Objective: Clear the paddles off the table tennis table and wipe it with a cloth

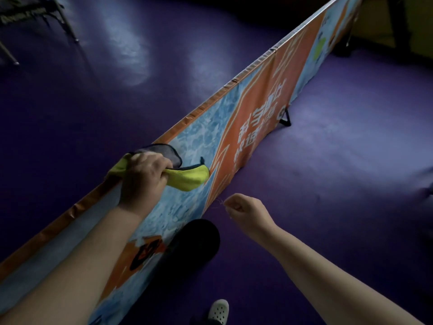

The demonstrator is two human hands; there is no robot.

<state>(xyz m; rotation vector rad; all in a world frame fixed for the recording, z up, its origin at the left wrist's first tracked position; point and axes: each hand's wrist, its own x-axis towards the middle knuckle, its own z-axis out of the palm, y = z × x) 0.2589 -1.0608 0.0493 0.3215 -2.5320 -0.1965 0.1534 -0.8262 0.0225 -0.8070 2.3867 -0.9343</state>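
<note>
1. Our left hand [144, 177] grasps the cloth [187, 180], fingers curled round a bunched fold of it. The cloth is yellow-green with a grey, dark-edged side, and it lies draped over the top rail of a printed barrier [257, 109], at about 9 o'clock from the middle of the view.
2. Our right hand [243, 211] hangs at about 6 o'clock, loosely clenched, apart from the barrier and the cloth. A faint thread-like line [220, 202] shows by its fingertips, too thin for us to say whether it is held.
3. The barrier runs from 7 o'clock up to 1 o'clock across the purple floor [351, 184]. Our dark shoe [196, 242] stands at its foot, and a white clog [219, 309] shows at the bottom edge.
4. No paddle and no table top are in view. A dark metal frame [35, 10] at 11 o'clock may belong to a table, but we cannot tell.
5. We judge the step in hand to be fetching the cloth. Whether the paddles are cleared cannot be read from here.
6. The next move calls for lifting the cloth clear of the rail without snagging it or tipping the light barrier, then turning to find the table and spreading the cloth flat under the palm to wipe.
</note>
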